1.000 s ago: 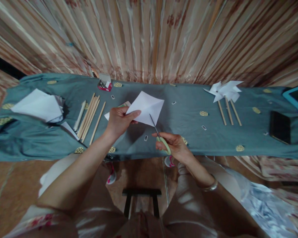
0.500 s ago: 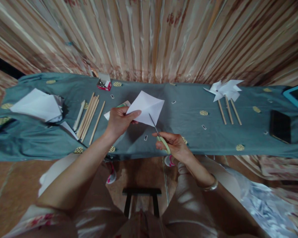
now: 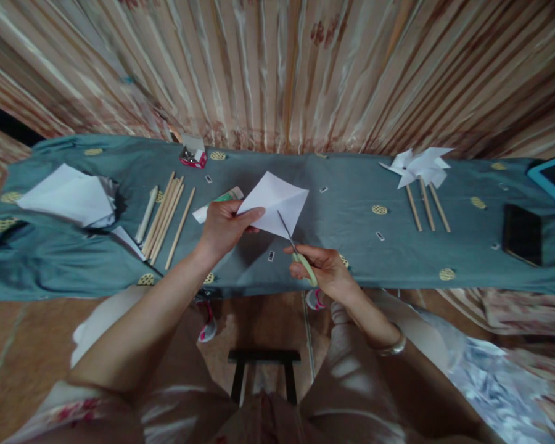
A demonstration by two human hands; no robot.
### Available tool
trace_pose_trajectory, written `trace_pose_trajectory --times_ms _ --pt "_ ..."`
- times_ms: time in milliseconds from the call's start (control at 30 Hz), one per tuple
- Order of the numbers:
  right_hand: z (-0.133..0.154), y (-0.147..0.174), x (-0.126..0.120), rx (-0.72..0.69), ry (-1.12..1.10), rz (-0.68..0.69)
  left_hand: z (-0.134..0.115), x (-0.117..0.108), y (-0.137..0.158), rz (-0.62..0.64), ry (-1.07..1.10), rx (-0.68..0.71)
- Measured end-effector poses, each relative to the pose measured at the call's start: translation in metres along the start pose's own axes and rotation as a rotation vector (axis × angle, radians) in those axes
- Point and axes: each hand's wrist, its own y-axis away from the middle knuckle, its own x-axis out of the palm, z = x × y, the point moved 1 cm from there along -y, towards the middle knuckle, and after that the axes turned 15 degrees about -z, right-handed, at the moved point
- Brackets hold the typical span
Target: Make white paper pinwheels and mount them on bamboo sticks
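A creased square sheet of white paper (image 3: 277, 196) is pinched at its left corner by my left hand (image 3: 226, 228), thumb on top and fingers underneath. My right hand (image 3: 326, 268) grips light-green-handled scissors (image 3: 306, 266). The scissors' blades lie at the paper's near right edge, their tips pointing toward its middle. I cannot make out how far the paper is cut. Partly behind my left hand lies a white and green tube (image 3: 231, 195) on the cloth.
Left on the teal-covered table (image 3: 346, 246) are stacked white papers (image 3: 69, 197), wooden sticks (image 3: 166, 216), a white tube-like item (image 3: 147, 216) and a small red box (image 3: 193, 154) with metal bits. On the right are paper pinwheels (image 3: 420, 166), a dark phone (image 3: 522, 234) and a blue-framed device (image 3: 552, 179).
My left hand and the paper have shifted slightly to the right and nearer me. The scissors and my right hand have hardly moved.
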Motion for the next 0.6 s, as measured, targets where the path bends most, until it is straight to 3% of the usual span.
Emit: trace_pose_trajectory --times_ms 600 --pt "0.0058 0.002 0.0022 0.048 -0.039 -0.03 0.0007 0.001 0.0009 0.009 0.0 0.022"
